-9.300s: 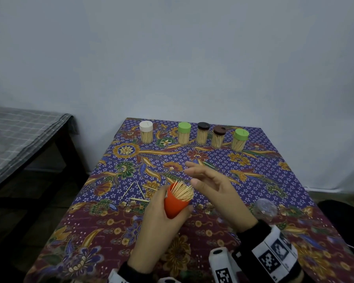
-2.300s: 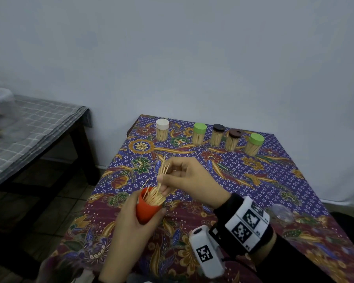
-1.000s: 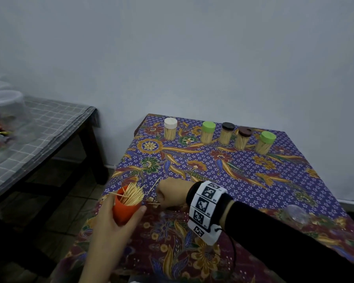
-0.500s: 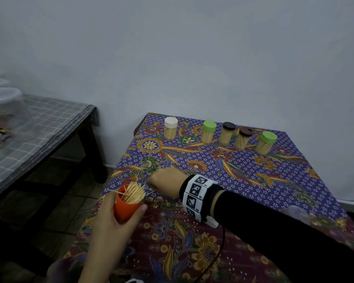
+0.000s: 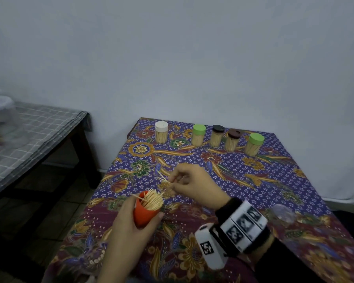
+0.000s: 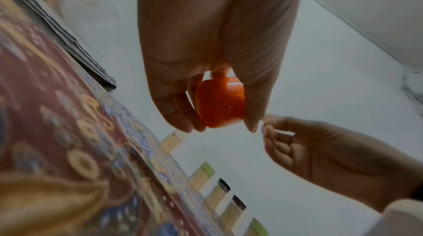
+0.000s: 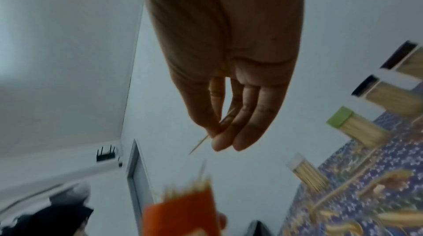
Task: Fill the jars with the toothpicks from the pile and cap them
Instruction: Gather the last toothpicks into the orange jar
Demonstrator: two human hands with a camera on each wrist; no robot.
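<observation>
The desk (image 5: pixel 253 180) carries a floral batik cloth against a plain wall. Your left hand (image 5: pixel 129 231) holds the orange jar (image 5: pixel 145 213) above the near edge, fingers (image 6: pixel 181 115) wrapped around it; toothpicks (image 5: pixel 152 200) bristle from its mouth. Your right hand (image 5: pixel 194 185), just beyond the jar, pinches a few loose toothpicks (image 5: pixel 164 178) between thumb and fingertips. Five capped jars (image 5: pixel 217 136) stand along the far edge.

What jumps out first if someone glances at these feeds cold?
The orange jar, bristling with toothpicks, gripped in the left hand near the table's front left. Just beyond it, the right hand pinches toothpicks. Five capped jars line the far edge.
</observation>
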